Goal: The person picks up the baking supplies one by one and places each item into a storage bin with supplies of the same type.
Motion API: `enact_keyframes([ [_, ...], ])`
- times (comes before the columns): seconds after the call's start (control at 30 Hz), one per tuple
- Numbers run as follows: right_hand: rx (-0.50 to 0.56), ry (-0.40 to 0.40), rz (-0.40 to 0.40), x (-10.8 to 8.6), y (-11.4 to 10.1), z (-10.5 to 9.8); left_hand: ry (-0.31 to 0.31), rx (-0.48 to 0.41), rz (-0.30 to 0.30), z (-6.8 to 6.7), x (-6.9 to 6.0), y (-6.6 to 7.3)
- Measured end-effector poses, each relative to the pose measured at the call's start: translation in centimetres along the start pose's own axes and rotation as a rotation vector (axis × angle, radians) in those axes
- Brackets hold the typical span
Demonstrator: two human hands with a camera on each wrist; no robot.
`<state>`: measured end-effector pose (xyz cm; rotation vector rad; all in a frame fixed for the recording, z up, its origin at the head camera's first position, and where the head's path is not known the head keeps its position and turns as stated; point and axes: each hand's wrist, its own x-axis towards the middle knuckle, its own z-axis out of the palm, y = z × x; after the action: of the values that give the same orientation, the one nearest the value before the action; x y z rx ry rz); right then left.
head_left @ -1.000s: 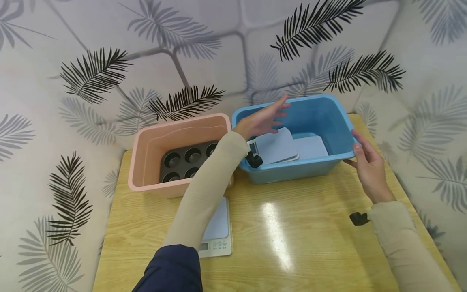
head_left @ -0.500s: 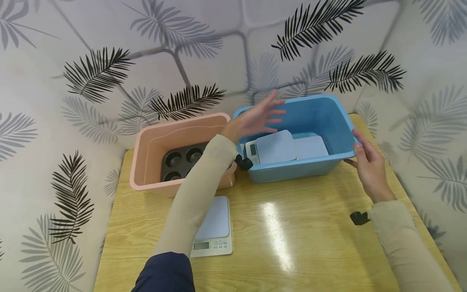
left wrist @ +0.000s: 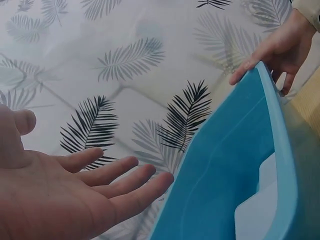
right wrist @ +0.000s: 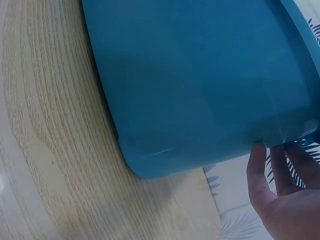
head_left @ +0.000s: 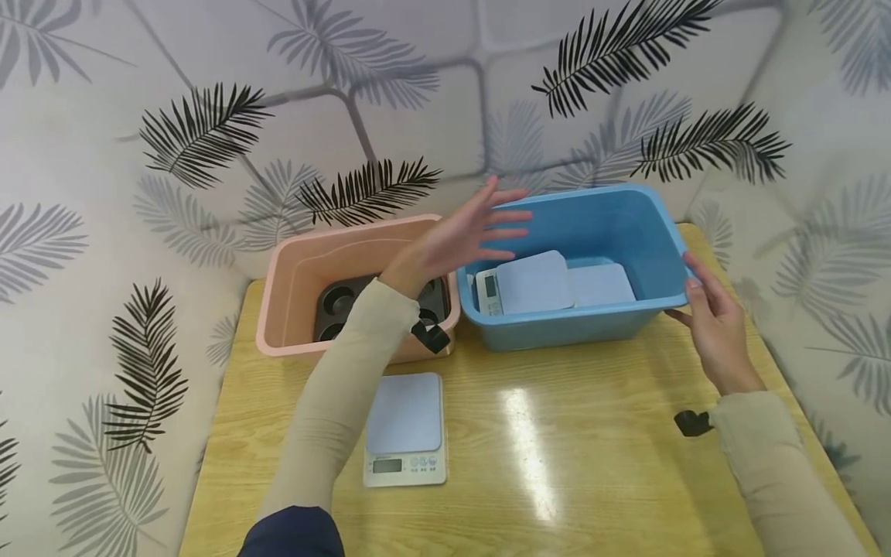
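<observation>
My left hand point(head_left: 452, 244), fingers straight and spread, hovers over the gap between the pink bin point(head_left: 277, 309) and the blue bin point(head_left: 578, 317). It holds nothing, and its palm shows in the left wrist view. At the blue bin's right end, my right hand point(head_left: 720, 333) grips the rim. The right wrist view shows its fingers point(right wrist: 257, 165) against the bin's outer wall, under the rim. Two flat white items lie in the blue bin: a kitchen scale point(head_left: 536, 285) with a small display, partly over a second white plate-like piece point(head_left: 604, 285).
Inside the pink bin sits a dark muffin pan point(head_left: 337, 300), partly covered by the left arm. Another white kitchen scale point(head_left: 405, 422) lies on the wooden table point(head_left: 592, 464) in front of it. A leaf-patterned wall covering point(head_left: 390, 100) stands close behind both bins.
My left hand has drawn back left from above the blue bin's interior, uncovering the scale there and more of the table scale. My right hand stays at the blue rim.
</observation>
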<state>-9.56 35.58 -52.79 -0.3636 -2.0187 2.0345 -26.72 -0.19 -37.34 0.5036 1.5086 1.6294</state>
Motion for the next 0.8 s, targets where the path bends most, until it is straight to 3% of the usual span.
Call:
enact_keyframes([
  [0.27,0.035,-0.028,0.000,-0.2,0.1,-0.1,0.049,0.263,-0.006,-0.5,-3.5,-0.1],
  [0.67,0.008,-0.027,-0.027,-0.3,0.3,0.1,0.140,0.309,0.030,-1.5,-8.0,-1.1],
  [0.8,-0.023,-0.026,-0.034,0.0,0.1,0.0,0.162,0.332,0.069,-2.1,-9.3,-1.5],
])
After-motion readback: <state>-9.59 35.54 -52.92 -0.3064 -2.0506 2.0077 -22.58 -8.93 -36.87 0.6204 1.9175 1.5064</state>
